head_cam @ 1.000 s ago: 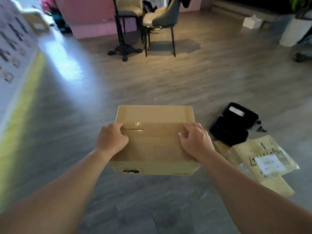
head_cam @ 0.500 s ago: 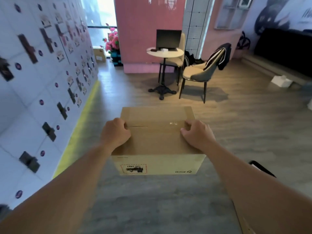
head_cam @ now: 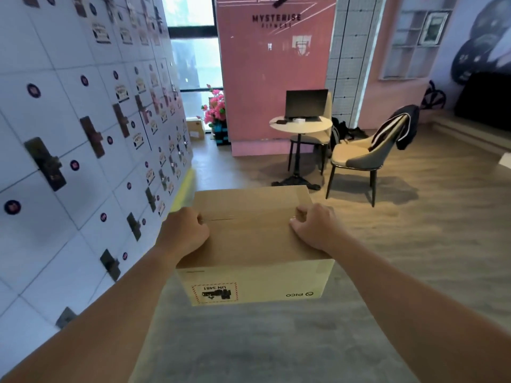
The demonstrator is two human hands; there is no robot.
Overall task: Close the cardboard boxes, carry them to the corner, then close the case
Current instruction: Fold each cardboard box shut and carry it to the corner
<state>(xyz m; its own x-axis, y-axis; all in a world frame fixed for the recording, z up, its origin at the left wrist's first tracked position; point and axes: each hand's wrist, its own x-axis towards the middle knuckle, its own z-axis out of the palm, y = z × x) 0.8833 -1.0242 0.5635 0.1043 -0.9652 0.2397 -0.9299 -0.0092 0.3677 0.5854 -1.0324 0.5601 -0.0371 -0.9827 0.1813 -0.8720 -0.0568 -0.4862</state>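
ITEM 1: cardboard box. Flaps down, top closed w/ a thin seam across the middle. Held up off the floor, out in front of me at arm's length. Printed label and logo on the side facing me read upside down.

ITEM 2: my left hand. On the box's left top edge, knuckles up, fingers curled over and down the side. Gripping the box.

ITEM 3: my right hand. On the box's right top edge, fingers bent onto the lid near the seam, palm against the side. Also gripping the box. Both grips firm; neither hand loose.

ITEM 4: surroundings, placed from the box.
- Left of box: white locker wall, running away from me.
- Beyond box, far end of the lockers: second small carton on the floor by pink flowers, next to the window.
- Beyond box, to the right: round table w/ laptop, chair w/ a jacket over its back.
- The case: not in view.

STEP: closing looks done for this box; carry-to-corner stage is in hand.

NEXT (my guess): the nook w/ the other carton is probably the corner. Calls for walking fwd along the lockers, box kept level, steering left of the table base, then lowering beside that carton before letting go.
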